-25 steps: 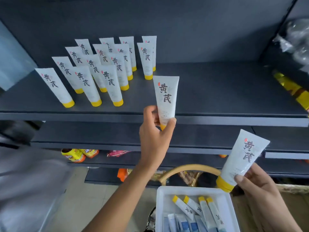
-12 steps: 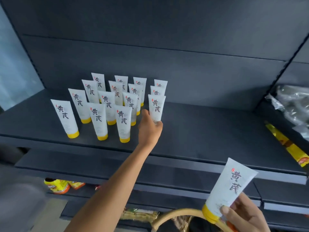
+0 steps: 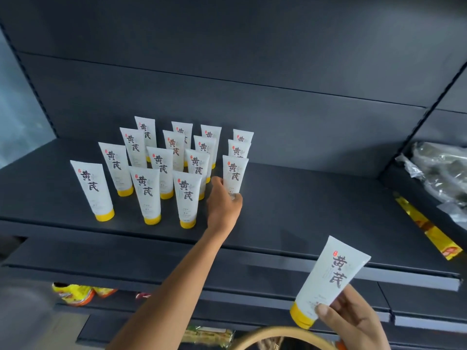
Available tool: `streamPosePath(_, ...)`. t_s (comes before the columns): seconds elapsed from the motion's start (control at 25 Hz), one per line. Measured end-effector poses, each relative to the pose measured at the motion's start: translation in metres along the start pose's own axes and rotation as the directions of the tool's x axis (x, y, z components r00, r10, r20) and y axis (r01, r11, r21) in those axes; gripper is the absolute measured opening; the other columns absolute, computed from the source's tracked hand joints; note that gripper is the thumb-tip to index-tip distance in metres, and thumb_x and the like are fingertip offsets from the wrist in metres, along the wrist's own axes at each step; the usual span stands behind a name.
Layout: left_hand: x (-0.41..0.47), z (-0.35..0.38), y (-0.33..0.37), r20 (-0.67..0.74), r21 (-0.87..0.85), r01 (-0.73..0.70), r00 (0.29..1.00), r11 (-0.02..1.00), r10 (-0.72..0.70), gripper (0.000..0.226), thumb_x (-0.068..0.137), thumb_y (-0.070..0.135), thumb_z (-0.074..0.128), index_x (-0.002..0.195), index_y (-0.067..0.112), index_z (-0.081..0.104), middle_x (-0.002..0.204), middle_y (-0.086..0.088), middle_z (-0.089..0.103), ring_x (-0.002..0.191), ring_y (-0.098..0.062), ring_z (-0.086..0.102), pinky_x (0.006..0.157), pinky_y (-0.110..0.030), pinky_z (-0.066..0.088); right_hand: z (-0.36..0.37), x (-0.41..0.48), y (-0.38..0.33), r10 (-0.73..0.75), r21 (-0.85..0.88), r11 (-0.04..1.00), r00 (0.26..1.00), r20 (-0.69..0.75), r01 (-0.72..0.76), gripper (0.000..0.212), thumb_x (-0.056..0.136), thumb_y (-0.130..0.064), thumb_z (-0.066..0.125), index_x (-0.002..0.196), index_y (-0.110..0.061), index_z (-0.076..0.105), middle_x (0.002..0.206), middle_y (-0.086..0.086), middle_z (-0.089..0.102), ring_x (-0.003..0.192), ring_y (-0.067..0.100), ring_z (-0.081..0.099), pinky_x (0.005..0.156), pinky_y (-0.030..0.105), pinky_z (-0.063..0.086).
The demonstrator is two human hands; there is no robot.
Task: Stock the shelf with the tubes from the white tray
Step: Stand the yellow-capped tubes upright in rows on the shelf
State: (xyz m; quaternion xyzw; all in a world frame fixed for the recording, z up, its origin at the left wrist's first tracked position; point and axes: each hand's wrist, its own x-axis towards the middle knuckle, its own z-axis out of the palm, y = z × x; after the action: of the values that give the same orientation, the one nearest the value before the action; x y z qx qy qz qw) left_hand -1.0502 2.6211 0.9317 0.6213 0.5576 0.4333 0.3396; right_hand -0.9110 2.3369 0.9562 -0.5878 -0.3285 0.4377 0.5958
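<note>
Left hand [image 3: 223,205] grips upright, tapered white tube [image 3: 235,174] (matte plastic).

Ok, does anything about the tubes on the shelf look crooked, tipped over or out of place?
Nothing stands out. The shelved tubes all stand upright in neat rows, none toppled. The left hand grips the nearest tube of the right-hand row; the right hand holds another tube off the shelf.

white tubes [image 3: 187,195], yellow caps, black characters, standing cap-down in rows on dark shelf [image 3: 316,210], front-right tube [image 3: 236,170] upright, cap hidden, perhaps set down, separate tube [image 3: 328,281] tilted below shelf front
</note>
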Motion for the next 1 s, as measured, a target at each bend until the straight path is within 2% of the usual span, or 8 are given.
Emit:
streamPosePath(0.12, -0.002, -0.002, 0.002, 0.013, -0.058, 0.035, 0.999, 0.998, -0.034, 0.039, 0.089, 0.011, 0.069, 0.115, 0.017, 0.041, 0.128, -0.009, 0.066, 0.1, -0.024, 0.069, 0.045, -0.011, 0.044, 0.005, 0.007, -0.002, -0.015, -0.037, 0.999, 1.0, -0.007, 0.015, 0.043, 0.075, 0.012, 0.073, 0.115, -0.002, 0.066, 0.094, 0.014, 0.079, 0.084, 0.022, 0.077, 0.065, 0.022, 0.06)
streamPosePath(0.24, -0.011, -0.009, 0.004, -0.008, -0.113, 0.066, 0.998, 0.991, -0.068, 0.048, 0.087, 0.013, 0.071, 0.125, 0.014, 0.043, 0.124, -0.006, 0.064, 0.094, -0.017, 0.063, 0.054, -0.01, 0.044, 0.013, 0.014, -0.008, -0.072, -0.04, 0.997, 0.997, -0.012, 0.071, 0.046, 0.07, -0.013, 0.084, 0.112, -0.008, 0.068, 0.099, 0.01, 0.079, 0.092, 0.025, 0.075, 0.067, 0.021, 0.059)
streamPosePath(0.36, -0.037, -0.016, 0.0, 0.003, -0.116, 0.082, 0.997, 0.99, -0.083, 0.065, 0.088, 0.018, 0.071, 0.144, 0.009, 0.037, 0.134, -0.003, 0.055, 0.114, -0.02, 0.059, 0.084, -0.021, 0.046, 0.024, 0.028, -0.016, -0.102, -0.079, 0.992, 0.995, -0.018, 0.1, 0.037, 0.081, 0.003, 0.071, 0.114, -0.014, 0.068, 0.106, 0.002, 0.078, 0.099, 0.018, 0.074, 0.071, 0.019, 0.058)
streamPosePath(0.48, -0.067, -0.023, -0.007, 0.057, -0.247, 0.103, 0.994, 0.964, -0.092, 0.063, 0.091, 0.017, 0.067, 0.147, 0.013, 0.038, 0.147, 0.002, 0.047, 0.135, -0.014, 0.047, 0.107, -0.025, 0.038, 0.037, 0.047, -0.026, -0.146, -0.171, 0.974, 0.989, 0.027, 0.149, 0.033, 0.09, 0.002, 0.066, 0.115, -0.019, 0.068, 0.109, -0.007, 0.077, 0.1, 0.011, 0.072, 0.076, 0.018, 0.057)
streamPosePath(0.56, -0.082, -0.03, -0.008, 0.063, -0.32, 0.076, 0.996, 0.944, -0.059, 0.05, 0.094, 0.011, 0.063, 0.141, 0.016, 0.047, 0.141, 0.004, 0.054, 0.131, -0.008, 0.051, 0.108, -0.021, 0.041, 0.045, 0.063, -0.03, -0.174, -0.202, 0.963, 0.984, 0.047, 0.18, 0.034, 0.091, 0.0, 0.067, 0.117, -0.021, 0.067, 0.11, -0.009, 0.076, 0.101, 0.01, 0.071, 0.079, 0.02, 0.058)
streamPosePath(0.68, -0.097, -0.047, -0.006, 0.078, -0.377, 0.031, 0.997, 0.926, -0.001, 0.035, 0.098, 0.002, 0.054, 0.127, 0.019, 0.062, 0.123, 0.009, 0.067, 0.119, 0.0, 0.061, 0.094, -0.011, 0.048, 0.057, 0.09, -0.029, -0.203, -0.217, 0.953, 0.977, 0.07, 0.214, 0.037, 0.089, 0.002, 0.07, 0.12, -0.018, 0.067, 0.113, -0.005, 0.076, 0.103, 0.012, 0.071, 0.079, 0.019, 0.057)
streamPosePath(0.84, -0.107, -0.063, -0.012, 0.082, -0.441, 0.013, 0.996, 0.897, 0.026, 0.041, 0.098, -0.005, 0.05, 0.127, 0.017, 0.068, 0.124, 0.008, 0.07, 0.119, 0.001, 0.062, 0.094, -0.012, 0.049, 0.086, 0.122, -0.022, -0.226, -0.266, 0.928, 0.963, 0.15, 0.259, 0.037, 0.088, -0.004, 0.074, 0.121, -0.02, 0.068, 0.119, -0.004, 0.073, 0.109, 0.013, 0.069, 0.09, 0.031, 0.058)
streamPosePath(1.0, -0.109, -0.066, -0.015, 0.117, -0.507, 0.026, 0.992, 0.862, 0.039, 0.048, 0.099, -0.008, 0.049, 0.134, 0.023, 0.062, 0.131, 0.013, 0.065, 0.127, -0.001, 0.059, 0.105, -0.019, 0.047, 0.116, 0.145, -0.007, -0.228, -0.289, 0.913, 0.948, 0.221, 0.287, 0.036, 0.087, -0.006, 0.076, 0.116, -0.027, 0.071, 0.119, -0.001, 0.072, 0.111, 0.014, 0.068, 0.099, 0.044, 0.056)
